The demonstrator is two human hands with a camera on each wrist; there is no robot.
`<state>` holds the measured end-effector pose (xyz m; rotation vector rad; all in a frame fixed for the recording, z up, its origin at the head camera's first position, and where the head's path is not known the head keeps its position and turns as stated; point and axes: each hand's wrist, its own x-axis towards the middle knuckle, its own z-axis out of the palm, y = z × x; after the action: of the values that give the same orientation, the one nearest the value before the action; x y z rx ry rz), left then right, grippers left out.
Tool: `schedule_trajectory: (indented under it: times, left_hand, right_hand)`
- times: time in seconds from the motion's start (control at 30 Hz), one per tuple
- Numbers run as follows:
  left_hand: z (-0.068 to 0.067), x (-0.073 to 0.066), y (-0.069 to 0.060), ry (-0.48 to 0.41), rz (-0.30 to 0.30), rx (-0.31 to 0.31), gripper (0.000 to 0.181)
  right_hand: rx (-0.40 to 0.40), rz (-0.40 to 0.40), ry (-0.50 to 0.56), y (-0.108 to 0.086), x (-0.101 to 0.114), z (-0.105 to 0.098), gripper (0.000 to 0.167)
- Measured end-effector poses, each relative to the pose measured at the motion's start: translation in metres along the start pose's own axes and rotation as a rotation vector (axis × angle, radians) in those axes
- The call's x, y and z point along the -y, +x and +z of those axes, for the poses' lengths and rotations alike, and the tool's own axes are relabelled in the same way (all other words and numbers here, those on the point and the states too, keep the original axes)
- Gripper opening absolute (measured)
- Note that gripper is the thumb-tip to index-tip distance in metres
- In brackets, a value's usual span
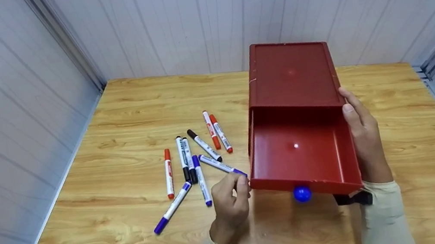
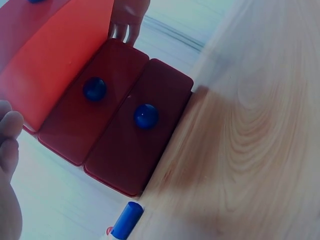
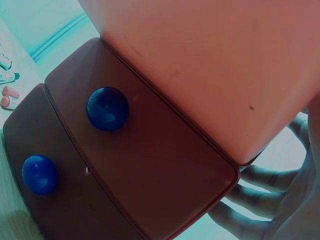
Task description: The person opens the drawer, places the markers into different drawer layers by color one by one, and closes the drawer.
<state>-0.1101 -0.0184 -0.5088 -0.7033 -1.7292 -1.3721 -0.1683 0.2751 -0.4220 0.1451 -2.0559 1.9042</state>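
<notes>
A dark red chest of drawers (image 1: 291, 71) stands right of centre in the head view, its top drawer (image 1: 293, 162) pulled out with a bare inside. That drawer has a round blue knob (image 1: 302, 193). Both wrist views show two lower drawers (image 2: 145, 150) pushed in, each with a blue knob (image 3: 107, 109). My right hand (image 1: 367, 142) rests against the chest's right side, fingers fairly straight along it. By the top drawer's left front corner is my left hand (image 1: 232, 200), fingers loosely curled; I see nothing held, and whether it touches the corner is unclear.
Several capped markers lie left of the chest on the wooden table (image 1: 105, 209): red ones (image 1: 168, 173), black ones (image 1: 203, 145) and blue ones (image 1: 202, 181). One blue marker (image 1: 220, 164) reaches close to my left hand. Pale panel walls (image 1: 167, 25) stand behind and at both sides.
</notes>
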Motion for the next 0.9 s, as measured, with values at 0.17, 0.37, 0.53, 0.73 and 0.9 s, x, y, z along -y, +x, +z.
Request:
schedule_trajectory:
  times: [0.17,0.37,0.53,0.73,0.9]
  left_hand:
    - [-0.001,0.003,-0.001,0.044,-0.009,0.016,0.020]
    - [-0.003,0.010,-0.004,0.101,-0.038,0.027,0.018]
    - [-0.006,0.015,-0.003,0.166,-0.076,0.058,0.016]
    - [-0.015,0.020,-0.001,0.249,-0.145,0.117,0.015]
    - [-0.025,0.024,0.000,0.314,-0.195,0.169,0.014]
  right_hand:
    - [0.000,0.005,0.024,0.000,0.001,0.000,0.043]
    - [-0.010,0.021,0.024,0.000,0.002,0.000,0.042]
    - [-0.013,0.001,0.039,0.002,0.000,0.000,0.042]
    - [-0.016,-0.010,0.035,0.002,0.000,0.001,0.042]
    - [-0.033,-0.019,0.014,0.002,-0.002,0.001,0.041]
